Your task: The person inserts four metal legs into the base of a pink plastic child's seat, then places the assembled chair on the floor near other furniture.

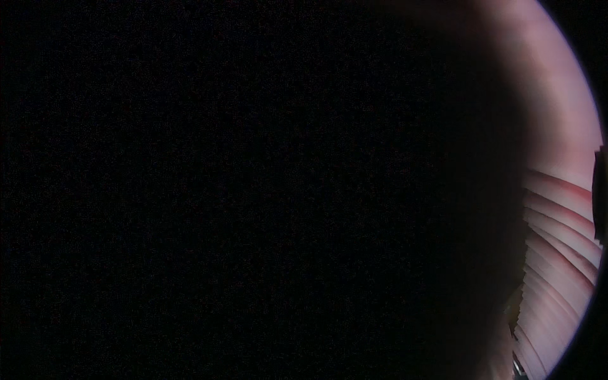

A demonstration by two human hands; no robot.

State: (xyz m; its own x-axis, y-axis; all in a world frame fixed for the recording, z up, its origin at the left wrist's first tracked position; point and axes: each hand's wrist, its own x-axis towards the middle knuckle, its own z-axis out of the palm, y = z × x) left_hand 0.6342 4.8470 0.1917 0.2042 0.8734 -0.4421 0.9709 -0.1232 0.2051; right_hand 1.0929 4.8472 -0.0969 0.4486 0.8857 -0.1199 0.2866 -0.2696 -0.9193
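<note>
darkness filling most of view; pink ridged surface (560, 253) curving along right rim, ridges slanting down rightward; hands not showing, grip and nearer side indiscernible.

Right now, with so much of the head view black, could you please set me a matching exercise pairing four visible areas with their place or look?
Areas:
1. Dark area
2. Smooth pinkish surface
3. Ridged bands
4. Notched black patch

Place or look:
A. At the far right rim, around mid-height
B. Lower right, pale with reddish streaks
C. Across the left and centre
D. Upper right, blurred and without ridges

Right pairs: 1-C, 2-D, 3-B, 4-A. What these areas belong to cannot be told from this view.
</note>
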